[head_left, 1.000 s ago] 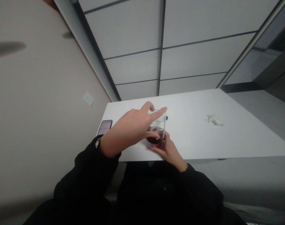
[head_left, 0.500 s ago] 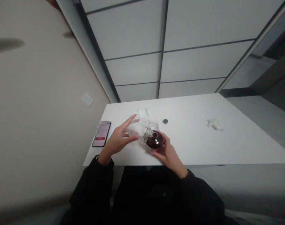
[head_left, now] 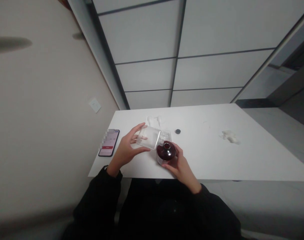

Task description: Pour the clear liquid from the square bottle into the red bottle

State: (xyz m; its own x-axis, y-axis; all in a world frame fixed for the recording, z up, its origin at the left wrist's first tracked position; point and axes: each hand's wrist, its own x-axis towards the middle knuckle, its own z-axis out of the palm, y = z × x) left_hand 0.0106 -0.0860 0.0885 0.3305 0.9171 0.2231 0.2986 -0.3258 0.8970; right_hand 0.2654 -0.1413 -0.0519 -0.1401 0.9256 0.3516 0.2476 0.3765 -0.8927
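Near the front edge of the white table (head_left: 206, 161), left of its middle, the right hand (head_left: 180, 164) is curled around the side of a dark red bottle (head_left: 165, 152), which appears to stand upright with its mouth uncovered. Just beside it, the left hand (head_left: 127, 145) grips a clear bottle (head_left: 149, 137) between thumb and fingers, tipped well over with its neck toward that mouth. Whether neck and mouth touch, and whether any liquid passes, cannot be told.

In this inspector's judgement, the step in hand is bringing the two openings together; the next move calls for a firm right hand and fine control of tilt and alignment from the left, since a slight miss could spill onto the table.

A phone (head_left: 109, 143) lies along the left edge, toward the front left corner. Beyond the bottles are a clear plastic piece (head_left: 167, 134) and a small dark disc (head_left: 178, 131); crumpled white tissue (head_left: 230, 137) lies toward the right edge. White scraps (head_left: 154, 120) lie nearest the far edge
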